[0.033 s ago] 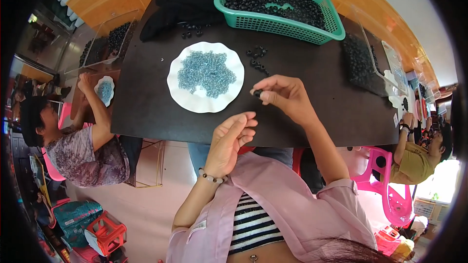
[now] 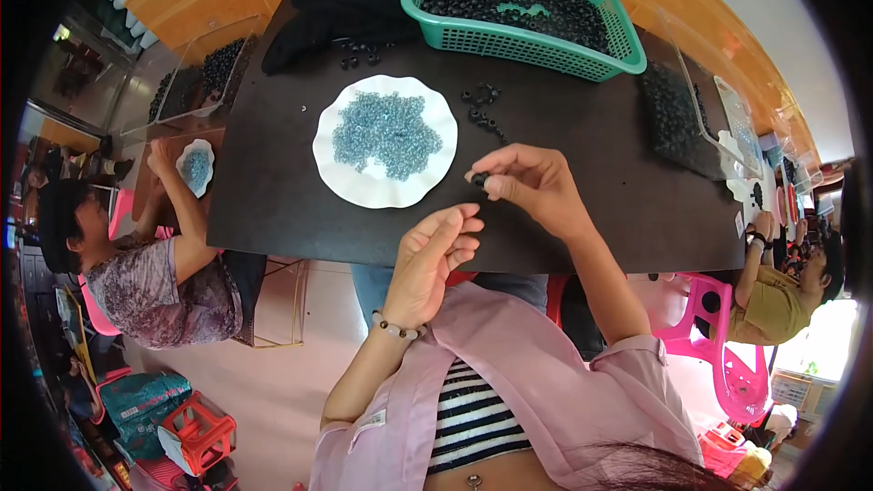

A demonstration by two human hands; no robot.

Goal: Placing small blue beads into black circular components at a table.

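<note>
Thumb and fingers of my right hand point(image 2: 529, 184) are closed on a small black round piece point(image 2: 479, 180) above the table's near half. My left hand point(image 2: 430, 257) is just below and to the left of it, at the table's near edge. Its thumb lies against the curled fingers; whatever they may hold is hidden. A white plate with a wavy rim point(image 2: 342, 184) lies in front of my hands. Heaped on it are many small clear bluish beads point(image 2: 386, 135). Loose black pieces point(image 2: 482, 111) are scattered to the right of the plate.
A green plastic basket point(image 2: 523, 42) of black pieces stands at the back of the dark table point(image 2: 627, 209). Black cloth point(image 2: 332, 14) lies at back left. A transparent bin point(image 2: 677, 118) is at the right. People sit left point(image 2: 168, 291) and right point(image 2: 777, 300).
The view has shifted very slightly. My right hand and the black piece in it are a touch lower; my left hand looks almost the same.
</note>
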